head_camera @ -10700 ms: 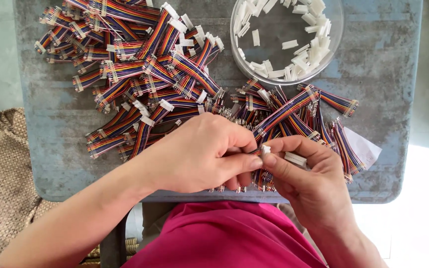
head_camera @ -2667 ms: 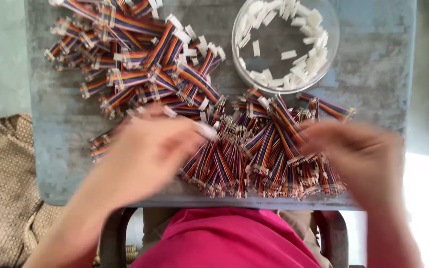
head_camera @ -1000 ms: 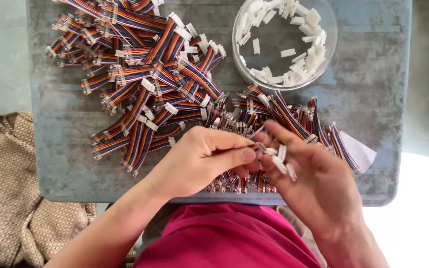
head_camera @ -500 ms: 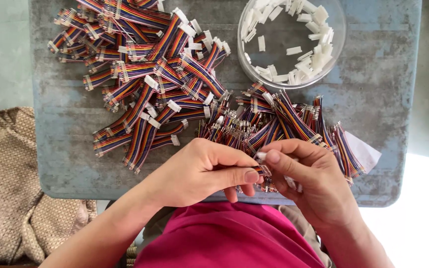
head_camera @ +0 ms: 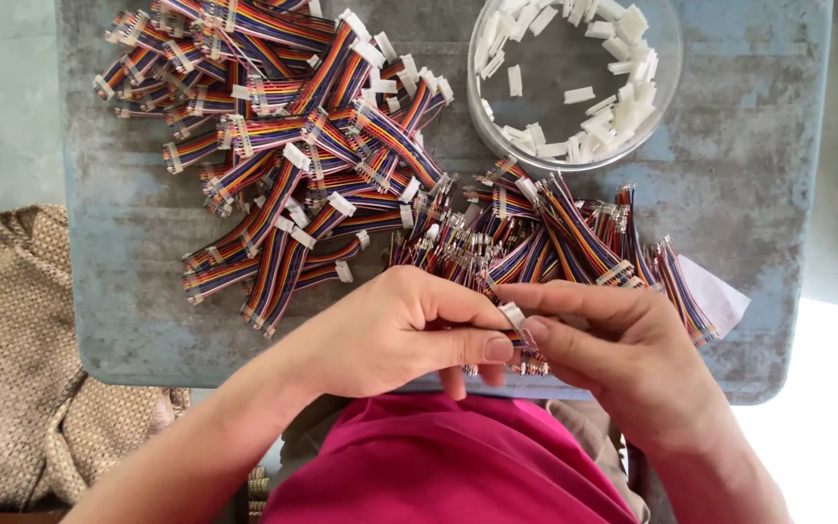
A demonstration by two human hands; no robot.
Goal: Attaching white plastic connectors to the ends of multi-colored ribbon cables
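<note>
From the head camera, looking straight down: two hands meet at the near edge of the grey table. The left hand and right hand both pinch one small white connector between thumb and fingertips, with a ribbon cable end between them; its long axis is too hidden to tell. Two heaps of rainbow ribbon cables lie beyond: a finished pile with white plugs at far left, and a bare-ended pile just behind the hands, too many to count. One clear bowl of white connectors sits far right. Half a second ago the hands gripped much the same, barely shifted.
</note>
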